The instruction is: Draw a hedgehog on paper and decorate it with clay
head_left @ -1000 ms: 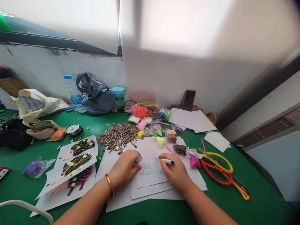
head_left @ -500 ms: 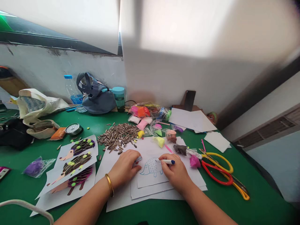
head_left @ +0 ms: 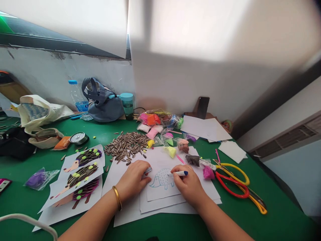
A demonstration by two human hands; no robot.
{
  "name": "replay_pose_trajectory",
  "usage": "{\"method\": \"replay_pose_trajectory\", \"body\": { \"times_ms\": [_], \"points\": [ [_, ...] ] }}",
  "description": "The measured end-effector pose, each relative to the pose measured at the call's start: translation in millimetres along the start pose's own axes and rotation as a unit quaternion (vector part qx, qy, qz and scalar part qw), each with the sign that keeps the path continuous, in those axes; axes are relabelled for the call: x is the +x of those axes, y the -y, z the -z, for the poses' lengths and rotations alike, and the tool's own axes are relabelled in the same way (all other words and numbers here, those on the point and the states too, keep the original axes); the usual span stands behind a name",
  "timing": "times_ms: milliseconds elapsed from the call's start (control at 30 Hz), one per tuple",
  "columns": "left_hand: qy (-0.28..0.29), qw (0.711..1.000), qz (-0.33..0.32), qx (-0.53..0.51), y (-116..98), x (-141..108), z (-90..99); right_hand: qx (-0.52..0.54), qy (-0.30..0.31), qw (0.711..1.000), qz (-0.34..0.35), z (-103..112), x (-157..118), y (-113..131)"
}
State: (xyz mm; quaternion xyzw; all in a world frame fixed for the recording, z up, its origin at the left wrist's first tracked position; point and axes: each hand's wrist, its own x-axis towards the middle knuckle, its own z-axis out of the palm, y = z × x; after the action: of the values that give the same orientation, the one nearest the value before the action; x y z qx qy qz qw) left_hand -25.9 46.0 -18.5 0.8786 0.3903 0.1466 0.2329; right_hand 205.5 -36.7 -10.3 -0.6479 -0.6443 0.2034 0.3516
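My right hand (head_left: 187, 183) is closed around a white marker (head_left: 180, 173) with a dark blue end. The marker's tip touches the upper right of a blue outline drawing of a hedgehog (head_left: 162, 179), whose back carries many short marks. The drawing is on a small white sheet (head_left: 156, 195), stacked on larger white paper. My left hand (head_left: 134, 177) rests at the left of this sheet, its fingers curled on a small pale-blue object (head_left: 147, 170) that I cannot name. A gold bangle (head_left: 117, 198) circles the left wrist.
A pile of striped sunflower seeds (head_left: 129, 144) and bagged coloured clay (head_left: 150, 119) lie behind the hands. At right are red- and yellow-handled scissors (head_left: 233, 190). Seed-covered hedgehog pictures (head_left: 82, 174) lie left. Farther back stand a blue bag (head_left: 105, 103) and a cup (head_left: 127, 105).
The marker tip has shifted slightly right and down along the hedgehog's back, and my right hand moved a little with it. My left hand has stayed still.
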Motion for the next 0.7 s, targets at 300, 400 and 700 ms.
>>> {"method": "replay_pose_trajectory", "body": {
  "times_ms": [300,400,700],
  "points": [
    [0.001,1.0,-0.002,-0.001,0.5,0.8,0.1,0.018,-0.017,1.0,-0.01,0.1,-2.4,-0.2],
    [-0.001,1.0,-0.002,-0.001,1.6,0.2,-0.5,0.012,-0.006,1.0,-0.017,0.3,-2.7,1.3],
    [-0.013,1.0,-0.009,-0.009,2.6,-0.6,-1.2,0.022,0.003,0.999,-0.03,1.1,-3.3,2.7]
  ]
}}
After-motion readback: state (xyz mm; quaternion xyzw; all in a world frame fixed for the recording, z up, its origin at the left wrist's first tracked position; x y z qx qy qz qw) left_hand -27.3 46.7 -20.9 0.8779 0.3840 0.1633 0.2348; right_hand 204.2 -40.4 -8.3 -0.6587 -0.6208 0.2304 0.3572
